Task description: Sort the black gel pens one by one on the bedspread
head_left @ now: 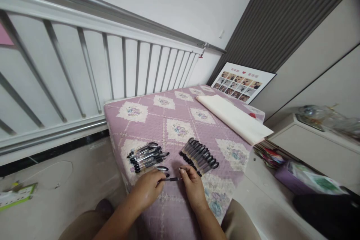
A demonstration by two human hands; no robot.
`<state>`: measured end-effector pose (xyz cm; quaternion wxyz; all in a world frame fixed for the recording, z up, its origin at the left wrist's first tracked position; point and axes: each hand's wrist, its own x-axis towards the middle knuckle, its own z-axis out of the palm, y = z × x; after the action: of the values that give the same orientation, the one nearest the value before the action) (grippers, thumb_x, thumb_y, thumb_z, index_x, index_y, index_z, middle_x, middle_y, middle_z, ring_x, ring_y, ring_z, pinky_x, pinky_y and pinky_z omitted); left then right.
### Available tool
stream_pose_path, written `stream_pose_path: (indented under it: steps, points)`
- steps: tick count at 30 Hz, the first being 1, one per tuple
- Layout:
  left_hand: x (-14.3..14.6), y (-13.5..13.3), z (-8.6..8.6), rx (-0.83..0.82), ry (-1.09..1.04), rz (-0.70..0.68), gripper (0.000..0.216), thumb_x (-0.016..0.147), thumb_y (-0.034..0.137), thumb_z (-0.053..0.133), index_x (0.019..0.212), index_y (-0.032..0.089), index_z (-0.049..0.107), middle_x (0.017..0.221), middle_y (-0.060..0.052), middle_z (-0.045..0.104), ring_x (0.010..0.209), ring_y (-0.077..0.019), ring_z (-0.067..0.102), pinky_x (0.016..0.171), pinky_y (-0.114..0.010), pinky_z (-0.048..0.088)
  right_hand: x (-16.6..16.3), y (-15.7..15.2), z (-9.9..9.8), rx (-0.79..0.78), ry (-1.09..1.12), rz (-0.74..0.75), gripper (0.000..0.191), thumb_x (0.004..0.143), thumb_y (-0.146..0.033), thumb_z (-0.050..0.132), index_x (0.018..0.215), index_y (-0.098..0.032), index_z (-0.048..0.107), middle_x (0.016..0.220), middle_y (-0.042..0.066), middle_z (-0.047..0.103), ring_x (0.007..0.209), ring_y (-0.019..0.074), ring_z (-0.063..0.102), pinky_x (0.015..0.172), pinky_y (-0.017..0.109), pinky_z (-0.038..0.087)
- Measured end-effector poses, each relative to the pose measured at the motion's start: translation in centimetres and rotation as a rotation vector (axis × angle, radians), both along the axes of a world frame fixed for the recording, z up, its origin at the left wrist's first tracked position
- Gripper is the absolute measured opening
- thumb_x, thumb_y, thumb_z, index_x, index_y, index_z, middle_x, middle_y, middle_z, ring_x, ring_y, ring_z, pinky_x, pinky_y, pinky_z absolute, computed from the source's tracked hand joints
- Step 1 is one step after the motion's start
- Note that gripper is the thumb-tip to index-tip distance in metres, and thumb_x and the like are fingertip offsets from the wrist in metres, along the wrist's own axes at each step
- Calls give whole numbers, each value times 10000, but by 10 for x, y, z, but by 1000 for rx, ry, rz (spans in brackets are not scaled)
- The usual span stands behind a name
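My left hand [150, 188] is closed round a dark gel pen [173, 179], which points right across the gap between my hands. Close to the pen's tip end, my right hand [193, 188] has thumb and forefinger pinched together; a small pale bit shows at the fingertips, too small to name. Just beyond my left hand lies a pile of clear-barrelled pens with black caps [147, 155], partly overlapping. A neat slanted row of similar pens [199, 155] lies beyond my right hand. One dark cap end [162, 168] shows right above my left knuckles.
All this rests on a purple quilted cover with floral patches [157, 123]. A cream paper sheet [233, 118] lies at the far right, before a framed photo board [244, 82]. A white radiator [132, 67] stands along the left; a cabinet [303, 138] stands right.
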<state>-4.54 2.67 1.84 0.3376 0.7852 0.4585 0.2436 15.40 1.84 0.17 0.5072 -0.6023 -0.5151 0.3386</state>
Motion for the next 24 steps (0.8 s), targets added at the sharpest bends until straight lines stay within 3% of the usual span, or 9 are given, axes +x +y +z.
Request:
stream_pose_path:
  steps: [4, 9, 24]
  points:
    - [-1, 2, -1, -10, -40, 14, 195, 808, 191, 498, 894, 224, 671, 898, -25, 669, 865, -186, 597, 769, -274, 412, 6, -1, -2, -15, 94, -69, 315, 774, -490, 614, 874, -192, 640, 742, 13, 646, 706, 170, 568, 683, 278, 448]
    - [-2, 2, 0, 0, -63, 19, 202, 794, 162, 499, 872, 222, 675, 897, -22, 675, 870, -181, 599, 766, -268, 415, 12, -5, 0, -71, 194, 28, 307, 801, -506, 595, 780, -200, 585, 616, -28, 559, 592, 133, 500, 582, 237, 404]
    - [-3, 2, 3, 3, -73, 44, 221, 804, 167, 480, 880, 225, 679, 899, -20, 676, 872, -183, 597, 772, -270, 419, 6, -7, 19, -97, 103, 141, 335, 757, -518, 638, 691, -192, 597, 582, -37, 512, 569, 122, 438, 564, 232, 357]
